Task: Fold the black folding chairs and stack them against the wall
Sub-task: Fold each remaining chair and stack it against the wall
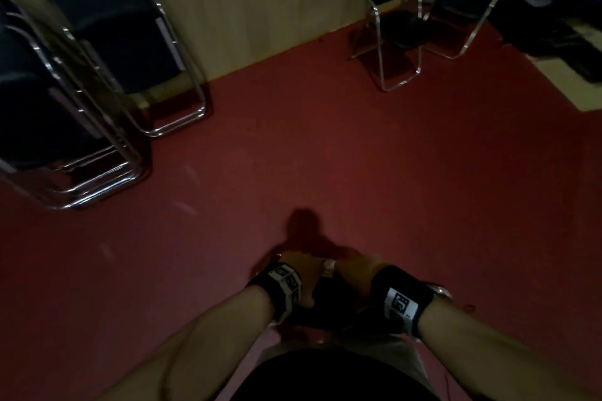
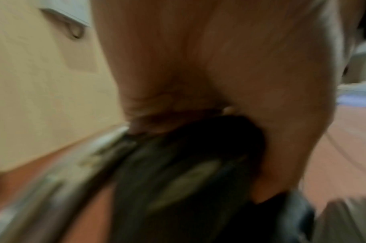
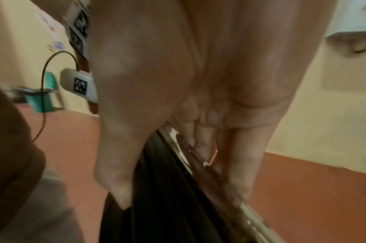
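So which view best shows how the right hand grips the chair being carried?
The right wrist view: the right hand wraps the folded chair, fingers on its chrome frame and thumb on the black padding. The head view shows both hands from above, with the chair mostly hidden. The left wrist view shows only the left hand, blurred.

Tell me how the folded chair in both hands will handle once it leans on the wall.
The chair probably stays stiff: chromed metal tube frame. Both hands, left hand and right hand, grip it, suggesting awkward bulk. Its smooth feet may slide on the red floor.
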